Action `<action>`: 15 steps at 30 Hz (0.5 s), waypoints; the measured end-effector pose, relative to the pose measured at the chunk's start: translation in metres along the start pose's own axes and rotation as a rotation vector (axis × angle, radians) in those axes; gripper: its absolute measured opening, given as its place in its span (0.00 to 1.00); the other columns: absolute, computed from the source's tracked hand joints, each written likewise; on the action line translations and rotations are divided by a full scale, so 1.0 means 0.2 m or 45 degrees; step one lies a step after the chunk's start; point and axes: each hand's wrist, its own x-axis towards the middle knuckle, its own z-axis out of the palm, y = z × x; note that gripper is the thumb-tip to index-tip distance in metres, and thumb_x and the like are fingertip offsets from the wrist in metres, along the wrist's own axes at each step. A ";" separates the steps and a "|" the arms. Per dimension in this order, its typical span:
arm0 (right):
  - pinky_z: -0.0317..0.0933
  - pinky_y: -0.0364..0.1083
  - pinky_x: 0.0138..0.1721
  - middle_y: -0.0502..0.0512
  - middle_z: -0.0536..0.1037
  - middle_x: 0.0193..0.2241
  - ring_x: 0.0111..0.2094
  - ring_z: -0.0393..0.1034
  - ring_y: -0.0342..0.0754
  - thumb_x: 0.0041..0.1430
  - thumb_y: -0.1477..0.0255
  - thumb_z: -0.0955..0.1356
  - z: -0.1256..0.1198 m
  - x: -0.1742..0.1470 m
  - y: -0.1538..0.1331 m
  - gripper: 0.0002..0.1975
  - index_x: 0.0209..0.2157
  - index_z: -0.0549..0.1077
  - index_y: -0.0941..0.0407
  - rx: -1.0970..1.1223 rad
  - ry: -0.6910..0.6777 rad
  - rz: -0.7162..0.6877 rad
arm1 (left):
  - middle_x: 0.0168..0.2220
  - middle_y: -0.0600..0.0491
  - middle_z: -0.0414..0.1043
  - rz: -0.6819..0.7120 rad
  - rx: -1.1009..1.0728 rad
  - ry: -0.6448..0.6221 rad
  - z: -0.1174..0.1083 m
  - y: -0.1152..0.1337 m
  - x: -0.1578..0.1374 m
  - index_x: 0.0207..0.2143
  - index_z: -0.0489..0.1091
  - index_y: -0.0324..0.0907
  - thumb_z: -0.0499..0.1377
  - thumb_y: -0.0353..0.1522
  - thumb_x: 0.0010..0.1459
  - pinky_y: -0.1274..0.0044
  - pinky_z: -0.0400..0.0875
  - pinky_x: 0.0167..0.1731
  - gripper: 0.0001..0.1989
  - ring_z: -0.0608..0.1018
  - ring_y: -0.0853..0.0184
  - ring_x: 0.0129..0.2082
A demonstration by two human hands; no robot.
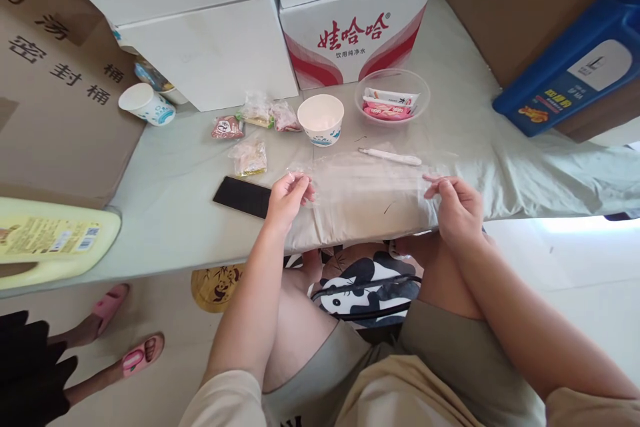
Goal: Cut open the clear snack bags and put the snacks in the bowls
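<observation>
The left hand (286, 197) and the right hand (456, 208) each pinch one end of a clear plastic bag (367, 180) between thumb and fingers, and the bag lies stretched flat between them at the front edge of the desk (165, 200). Just beside the left hand lies a black phone (243, 197). Behind the bag rests a white pen (390, 157), touching or nearly touching its far edge. Further back stand a white paper cup (321, 119) and a clear bowl (393, 97) with snack packets inside. Several small snack packets (249, 157) lie to the left of the cup. Another paper cup (146, 104) lies on its side near a white box (215, 53). A printed carton (353, 33) stands behind the cup.
</observation>
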 end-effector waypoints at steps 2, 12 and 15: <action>0.69 0.50 0.41 0.46 0.67 0.17 0.31 0.76 0.48 0.64 0.58 0.66 0.00 0.01 0.00 0.17 0.26 0.70 0.53 0.001 -0.013 0.103 | 0.24 0.55 0.74 0.013 0.057 -0.015 0.00 -0.01 0.01 0.31 0.70 0.41 0.64 0.43 0.53 0.82 0.63 0.18 0.14 0.74 0.73 0.19; 0.62 0.45 0.22 0.47 0.75 0.26 0.16 0.66 0.43 0.58 0.62 0.66 0.03 0.00 -0.06 0.14 0.45 0.68 0.52 -0.204 -0.254 0.343 | 0.24 0.55 0.73 0.066 0.498 -0.030 0.01 -0.02 0.01 0.29 0.68 0.42 0.57 0.37 0.60 0.78 0.69 0.25 0.09 0.74 0.71 0.20; 0.65 0.48 0.25 0.52 0.77 0.34 0.18 0.66 0.43 0.57 0.65 0.65 0.04 0.00 -0.05 0.19 0.50 0.67 0.51 -0.569 -0.226 0.246 | 0.25 0.53 0.75 0.089 0.732 0.031 0.01 -0.02 0.01 0.32 0.71 0.42 0.55 0.37 0.61 0.75 0.70 0.30 0.09 0.76 0.68 0.22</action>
